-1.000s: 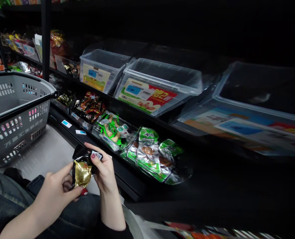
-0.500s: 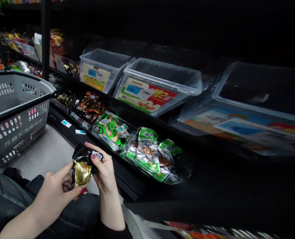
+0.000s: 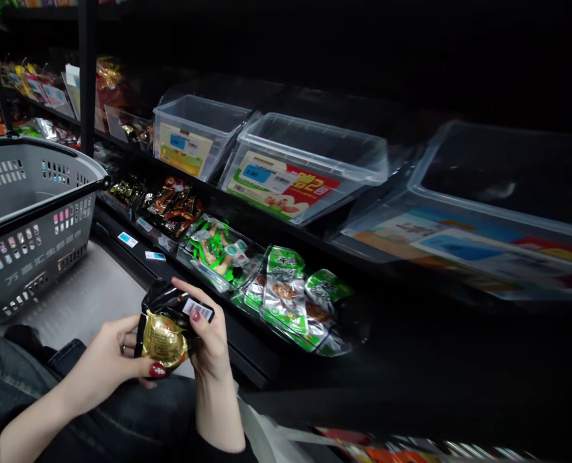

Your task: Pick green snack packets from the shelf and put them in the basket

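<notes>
Both hands hold one small snack packet (image 3: 166,326), black with a gold picture and a white barcode label, low in the view above my lap. My left hand (image 3: 109,361) grips its left and bottom edge, thumb pressed under it. My right hand (image 3: 210,339) pinches its right side, fingers curled over the barcode. Just beyond the packet, green snack packets (image 3: 286,292) lie in the low shelf tray.
A grey plastic shopping basket (image 3: 29,218) with a black handle stands on the floor at the left. Clear plastic bins (image 3: 309,164) with price labels line the dark shelf above. More red and gold packets (image 3: 172,204) fill the lower trays. My jeans-clad legs are at the bottom left.
The packet has been turned and tilted a little between my hands, so more of the barcode and gold face show. My left thumb has slid under it.
</notes>
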Motion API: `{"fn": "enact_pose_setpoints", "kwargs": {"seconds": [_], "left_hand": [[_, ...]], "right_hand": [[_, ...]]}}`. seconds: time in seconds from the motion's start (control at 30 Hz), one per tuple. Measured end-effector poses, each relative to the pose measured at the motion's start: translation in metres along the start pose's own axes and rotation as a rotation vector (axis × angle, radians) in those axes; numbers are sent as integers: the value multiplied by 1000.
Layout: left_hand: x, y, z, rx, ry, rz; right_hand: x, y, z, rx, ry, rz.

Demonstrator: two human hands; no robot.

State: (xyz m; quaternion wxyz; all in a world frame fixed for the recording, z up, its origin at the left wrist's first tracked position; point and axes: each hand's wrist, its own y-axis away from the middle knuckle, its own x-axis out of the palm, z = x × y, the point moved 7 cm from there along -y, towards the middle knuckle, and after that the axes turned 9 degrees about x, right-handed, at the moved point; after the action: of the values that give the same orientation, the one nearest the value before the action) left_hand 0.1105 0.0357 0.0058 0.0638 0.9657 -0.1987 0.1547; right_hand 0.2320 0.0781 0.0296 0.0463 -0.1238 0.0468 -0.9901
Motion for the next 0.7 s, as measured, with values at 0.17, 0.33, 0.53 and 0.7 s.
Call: {"fn": "enact_pose_setpoints", "kwargs": {"seconds": [0.17,0.33,0.53,0.7], "left_hand": [[-2,-6,5,-39,84,32],[-1,-4,5,-56,75,13],[0,-3,2,-72,122,13],[-3,-5,4,-77,144,31]], "right_hand": [[1,1,3,-37,44,37],[3,0,3,-19,30,39],[3,-6,-2,49,11,-44],[2,-8,-5,64,40,-69]]}}
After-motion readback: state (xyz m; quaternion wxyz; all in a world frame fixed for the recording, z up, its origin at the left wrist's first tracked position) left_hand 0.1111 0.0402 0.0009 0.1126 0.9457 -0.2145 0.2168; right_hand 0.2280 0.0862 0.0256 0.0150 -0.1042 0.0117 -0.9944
